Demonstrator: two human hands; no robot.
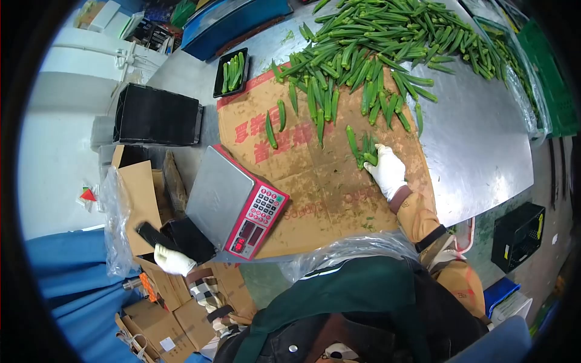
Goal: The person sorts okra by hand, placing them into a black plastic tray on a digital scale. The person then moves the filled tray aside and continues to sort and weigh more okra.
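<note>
My right hand [387, 171], in a white glove, is closed around a few okra pods [368, 151] above the flattened cardboard sheet [327, 181]. A single okra pod [351, 139] lies against that bunch. At the lower left, my gloved left hand [173, 260] grips a black tray [149, 233], seen nearly edge-on. Right beside it are more black trays [189, 240], partly hidden. Between my hands stands a red scale [221, 190] with a bare metal platform and a lit display. Beyond my right hand spreads a large okra pile [375, 42].
A black tray of okra [231, 72] sits at the back left of the metal table [484, 145]. Stacked black trays [158, 115] and an open cardboard box [139, 187] stand left of the scale. A green crate [554, 78] and a black crate [517, 236] are at the right.
</note>
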